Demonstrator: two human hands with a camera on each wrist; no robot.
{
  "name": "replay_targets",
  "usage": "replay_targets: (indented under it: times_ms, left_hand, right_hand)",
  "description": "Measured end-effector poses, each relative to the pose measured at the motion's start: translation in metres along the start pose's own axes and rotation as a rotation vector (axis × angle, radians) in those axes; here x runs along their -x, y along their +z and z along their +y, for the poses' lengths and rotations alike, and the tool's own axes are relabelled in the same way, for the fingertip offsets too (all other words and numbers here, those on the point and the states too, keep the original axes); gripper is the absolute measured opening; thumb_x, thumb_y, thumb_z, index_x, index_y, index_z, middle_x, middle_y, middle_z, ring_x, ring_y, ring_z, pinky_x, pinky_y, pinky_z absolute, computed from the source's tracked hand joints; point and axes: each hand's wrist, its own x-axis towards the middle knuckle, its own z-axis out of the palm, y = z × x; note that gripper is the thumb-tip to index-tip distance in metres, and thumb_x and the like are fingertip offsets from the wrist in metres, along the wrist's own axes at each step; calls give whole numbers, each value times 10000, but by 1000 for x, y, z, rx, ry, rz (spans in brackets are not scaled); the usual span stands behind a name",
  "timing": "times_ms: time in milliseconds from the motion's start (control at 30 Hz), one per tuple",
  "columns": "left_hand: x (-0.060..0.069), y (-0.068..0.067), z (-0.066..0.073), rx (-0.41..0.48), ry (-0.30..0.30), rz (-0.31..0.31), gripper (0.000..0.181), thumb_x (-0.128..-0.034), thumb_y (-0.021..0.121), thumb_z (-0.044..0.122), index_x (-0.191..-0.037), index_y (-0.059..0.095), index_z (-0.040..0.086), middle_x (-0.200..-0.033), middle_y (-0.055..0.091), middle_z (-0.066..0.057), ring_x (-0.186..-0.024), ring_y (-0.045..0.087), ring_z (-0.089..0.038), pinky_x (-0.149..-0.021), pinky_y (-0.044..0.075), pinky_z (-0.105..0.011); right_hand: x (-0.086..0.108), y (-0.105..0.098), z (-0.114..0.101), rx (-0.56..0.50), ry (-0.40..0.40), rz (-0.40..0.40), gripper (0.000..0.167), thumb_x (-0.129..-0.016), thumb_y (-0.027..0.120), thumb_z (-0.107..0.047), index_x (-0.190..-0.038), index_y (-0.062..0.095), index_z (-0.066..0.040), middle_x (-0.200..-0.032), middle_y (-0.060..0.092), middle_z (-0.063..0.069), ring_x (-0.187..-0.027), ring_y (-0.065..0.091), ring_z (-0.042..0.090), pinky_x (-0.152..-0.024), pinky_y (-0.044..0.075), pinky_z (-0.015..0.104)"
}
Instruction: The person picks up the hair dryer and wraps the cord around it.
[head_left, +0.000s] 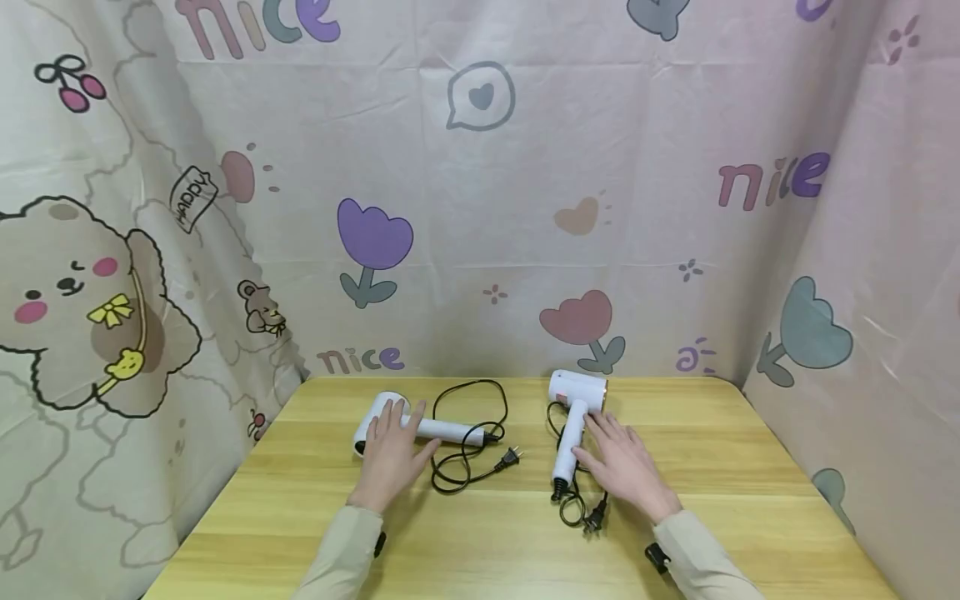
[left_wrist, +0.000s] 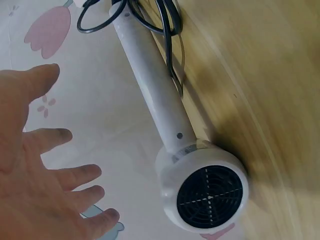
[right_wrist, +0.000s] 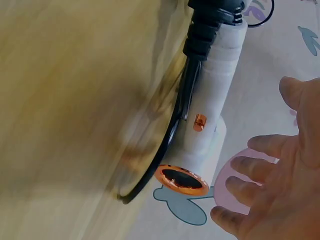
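Two white hair dryers lie on the wooden table. Over the head of the left hair dryer [head_left: 450, 430], my left hand [head_left: 388, 458] is held with fingers spread, hiding part of it. The left wrist view shows a gap between that hand and the dryer, whose round black grille [left_wrist: 210, 196] faces the camera. My right hand [head_left: 624, 465] is at the right side of the other hair dryer [head_left: 572, 442], fingers extended. Seen from the right wrist, this dryer has a copper-coloured rim [right_wrist: 182, 180] and button [right_wrist: 199, 122], and the hand stays apart from it.
A black cord with a plug [head_left: 510, 457] loops beside the left dryer. The right dryer's cord, ending in another plug [head_left: 596, 518], is bunched near its handle. A patterned curtain [head_left: 480, 208] hangs behind and along the sides of the table [head_left: 480, 542].
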Motion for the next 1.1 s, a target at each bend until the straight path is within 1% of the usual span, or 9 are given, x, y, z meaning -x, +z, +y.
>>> replay_targets:
  times_ms: [200, 400, 467, 533, 600, 733, 900, 1033, 1100]
  left_hand:
    - [-1, 1, -12, 18, -17, 86, 681, -871, 720, 420, -1398, 511, 43, -1398, 463, -309, -1348, 369, -508, -1079, 317, -669]
    - [-4, -2, -22, 27, -42, 90, 673, -869, 732, 382, -1378, 509, 2, -1345, 487, -337, -1297, 412, -526, -1040, 356, -672]
    - [-6, -2, -25, 28, -43, 89, 672, -869, 732, 375, -1369, 506, -14, -1320, 500, -347, -1266, 442, -521, -1016, 386, -662]
    - [-9, -1, -29, 21, -45, 90, 676, -868, 731, 376, -1363, 503, -25, -1295, 516, -350, -1227, 477, -506, -979, 423, -650]
    - [-12, 0, -33, 14, -55, 76, 687, -873, 719, 388, -1366, 495, -35, -1279, 527, -351, -1192, 505, -492, -940, 454, -640]
    - [-17, 3, -43, 17, -104, 24, 708, -894, 680, 402, -1390, 457, -52, -1273, 524, -365, -1159, 523, -501, -889, 480, -645]
    - [-23, 7, -54, 27, -167, -45, 725, -922, 631, 414, -1425, 404, -58, -1272, 513, -378, -1140, 525, -529, -864, 482, -659]
    - [-29, 11, -59, 45, -206, -85, 729, -947, 586, 443, -1437, 374, -54, -1223, 537, -368, -1070, 559, -521, -808, 505, -642]
    - [-32, 12, -61, 69, -243, -113, 739, -956, 563, 459, -1451, 345, -43, -1215, 536, -365, -1030, 575, -520, -774, 515, -635]
  right_hand:
    - [-4, 3, -1, -31, -25, 30, 650, -979, 552, -438, -1404, 471, 47, -1474, 429, 262, -1373, 394, 447, -1120, 303, 620]
    - [-7, 5, -2, -52, -25, 30, 617, -964, 592, -408, -1366, 512, 54, -1397, 514, 273, -1295, 487, 448, -1071, 395, 586]
    - [-8, 6, -2, -55, -18, 47, 576, -952, 618, -389, -1331, 551, 40, -1305, 594, 254, -1178, 587, 412, -983, 483, 556]
    - [-10, 6, -2, -66, -3, 55, 521, -941, 640, -373, -1288, 592, 12, -1121, 680, 183, -972, 663, 326, -814, 558, 497]
    - [-12, 5, -4, -75, 9, 57, 464, -927, 664, -357, -1243, 627, -19, -945, 686, 85, -795, 640, 218, -673, 553, 414]
    - [-16, 4, -10, -91, 5, 49, 386, -908, 689, -343, -1169, 670, -59, -757, 594, -22, -664, 532, 119, -582, 471, 330]
    - [-17, 10, -14, -73, -21, 51, 299, -898, 699, -332, -1071, 698, -89, -796, 622, -14, -695, 555, 138, -609, 476, 357]
    - [-18, 14, -15, -58, -4, 55, 360, -900, 696, -349, -1142, 702, -82, -1011, 712, 46, -845, 655, 183, -734, 543, 418]
    - [-19, 13, -16, -66, 6, 39, 362, -910, 687, -352, -1152, 702, -83, -955, 708, 35, -791, 638, 162, -680, 525, 392]
